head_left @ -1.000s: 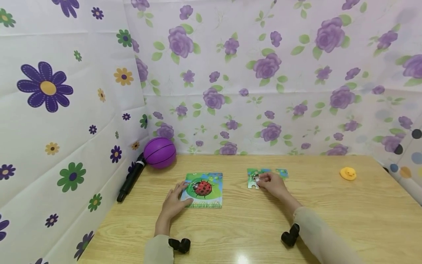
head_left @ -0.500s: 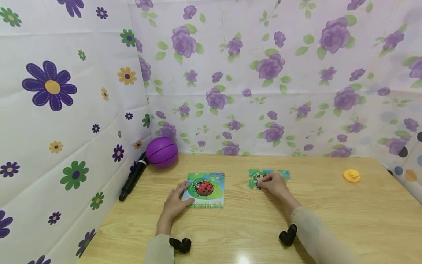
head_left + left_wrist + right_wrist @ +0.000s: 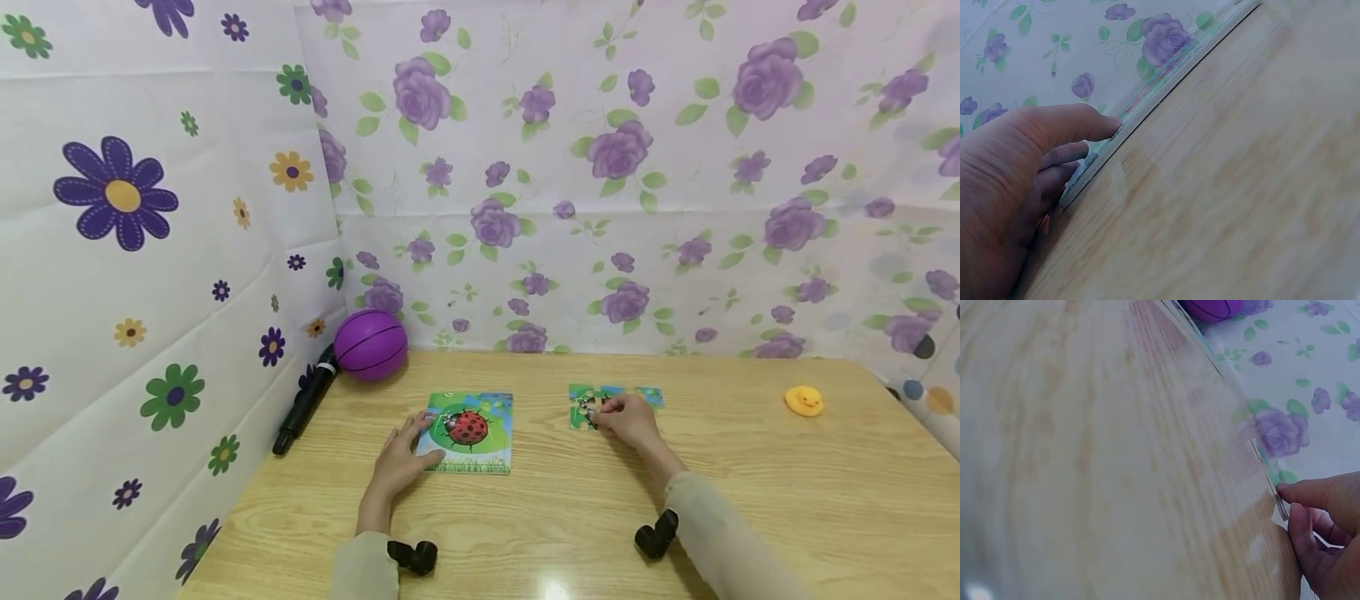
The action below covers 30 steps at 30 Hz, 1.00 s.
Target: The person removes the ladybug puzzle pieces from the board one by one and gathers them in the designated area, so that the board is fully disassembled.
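In the head view a square ladybug picture puzzle (image 3: 480, 454) lies flat on the wooden table. My left hand (image 3: 402, 456) rests at its left side, fingers spread along the edge and thumb on the lower left part. In the left wrist view, the thumb (image 3: 1079, 124) touches the top of the thin board's edge (image 3: 1160, 94). My right hand (image 3: 628, 419) pinches a small puzzle piece (image 3: 1281, 507) between thumb and index finger. Its fingertips are over a group of joined pieces (image 3: 579, 392), partly hidden by the hand.
A purple ball (image 3: 371, 345) sits at the table's back left, with a black cylinder with a pale band (image 3: 305, 408) beside it. A yellow rubber duck (image 3: 804, 400) stands at the right. Flower-printed cloth (image 3: 525, 167) hangs behind the table (image 3: 480, 542).
The right fingers have shifted the pinched piece slightly against the pieces beside it. My left hand stays on the ladybug puzzle. The head view has turned slightly left.
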Tool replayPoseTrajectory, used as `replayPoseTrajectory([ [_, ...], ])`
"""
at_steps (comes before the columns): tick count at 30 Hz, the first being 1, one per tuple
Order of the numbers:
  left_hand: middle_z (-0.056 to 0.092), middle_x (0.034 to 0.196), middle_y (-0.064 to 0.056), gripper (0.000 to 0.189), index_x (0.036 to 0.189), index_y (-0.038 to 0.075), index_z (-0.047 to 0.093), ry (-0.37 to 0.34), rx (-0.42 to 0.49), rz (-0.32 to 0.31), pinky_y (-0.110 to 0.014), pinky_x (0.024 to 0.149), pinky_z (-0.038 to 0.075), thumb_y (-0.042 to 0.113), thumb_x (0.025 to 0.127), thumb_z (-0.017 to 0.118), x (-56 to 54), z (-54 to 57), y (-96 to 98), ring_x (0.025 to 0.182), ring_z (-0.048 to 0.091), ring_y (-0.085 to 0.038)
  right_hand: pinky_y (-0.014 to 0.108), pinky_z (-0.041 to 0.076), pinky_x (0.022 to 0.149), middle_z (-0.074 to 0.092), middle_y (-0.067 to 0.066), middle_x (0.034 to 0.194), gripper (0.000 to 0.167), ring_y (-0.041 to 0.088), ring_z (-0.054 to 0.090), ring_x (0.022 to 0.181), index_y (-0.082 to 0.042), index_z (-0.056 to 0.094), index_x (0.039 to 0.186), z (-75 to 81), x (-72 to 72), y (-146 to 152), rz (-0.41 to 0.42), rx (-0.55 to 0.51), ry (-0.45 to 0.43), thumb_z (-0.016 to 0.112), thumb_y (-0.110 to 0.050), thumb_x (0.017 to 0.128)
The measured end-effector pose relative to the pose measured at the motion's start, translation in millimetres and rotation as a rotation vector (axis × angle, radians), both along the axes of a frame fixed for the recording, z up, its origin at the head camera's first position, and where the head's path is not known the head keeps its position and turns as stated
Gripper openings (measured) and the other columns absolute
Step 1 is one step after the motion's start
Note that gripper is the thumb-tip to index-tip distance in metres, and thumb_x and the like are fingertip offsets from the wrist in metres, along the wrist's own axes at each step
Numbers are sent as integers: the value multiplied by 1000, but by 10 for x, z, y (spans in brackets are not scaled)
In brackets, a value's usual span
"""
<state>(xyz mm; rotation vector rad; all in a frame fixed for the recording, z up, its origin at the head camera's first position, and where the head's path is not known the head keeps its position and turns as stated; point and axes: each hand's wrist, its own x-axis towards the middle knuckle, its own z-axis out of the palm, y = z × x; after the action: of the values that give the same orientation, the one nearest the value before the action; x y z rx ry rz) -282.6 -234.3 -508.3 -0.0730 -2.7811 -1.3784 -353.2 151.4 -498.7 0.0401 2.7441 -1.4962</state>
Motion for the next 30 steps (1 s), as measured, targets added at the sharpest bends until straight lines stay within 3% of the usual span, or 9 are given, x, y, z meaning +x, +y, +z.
replayPoseTrajectory([
  [8, 30, 160, -11, 69, 145, 7, 46, 3, 1, 5, -52, 128, 4, 24, 84, 73, 16, -9, -2, 152, 18, -34, 21, 54, 57, 69, 11, 88, 26, 11, 60, 69, 2, 68, 96, -16, 17, -11, -8, -7, 20, 72, -22, 88],
  [13, 29, 161, -11, 69, 146, 8, 45, -2, -5, 9, -52, 128, 4, 25, 84, 73, 14, 0, 6, 152, 17, -33, 18, 51, 59, 69, 10, 91, 25, 12, 60, 75, 0, 70, 101, 10, 28, -187, -9, -30, 73, 67, -23, 92],
  [20, 29, 161, -9, 69, 146, 11, 45, -1, -17, 8, -54, 128, 4, 25, 85, 73, 0, -2, -1, 152, 17, -33, 19, 51, 60, 68, 10, 89, 16, 15, 60, 76, -4, 72, 99, 66, 76, -820, 95, -75, 184, 67, -16, 91],
  [25, 30, 161, -9, 69, 146, 9, 46, 2, -7, 11, -54, 128, 3, 24, 84, 73, 24, 1, -14, 152, 17, -33, 21, 51, 56, 67, 10, 85, 20, 14, 59, 68, 0, 70, 106, 102, 130, -1350, 212, -145, 170, 67, -12, 90],
  [30, 29, 161, -9, 68, 145, 10, 47, 6, -8, 6, -56, 127, 4, 26, 85, 72, 24, -2, -6, 152, 16, -34, 22, 50, 57, 69, 12, 87, 28, 13, 59, 70, 2, 68, 113, 130, 152, -1678, 305, -92, 120, 68, -14, 90],
])
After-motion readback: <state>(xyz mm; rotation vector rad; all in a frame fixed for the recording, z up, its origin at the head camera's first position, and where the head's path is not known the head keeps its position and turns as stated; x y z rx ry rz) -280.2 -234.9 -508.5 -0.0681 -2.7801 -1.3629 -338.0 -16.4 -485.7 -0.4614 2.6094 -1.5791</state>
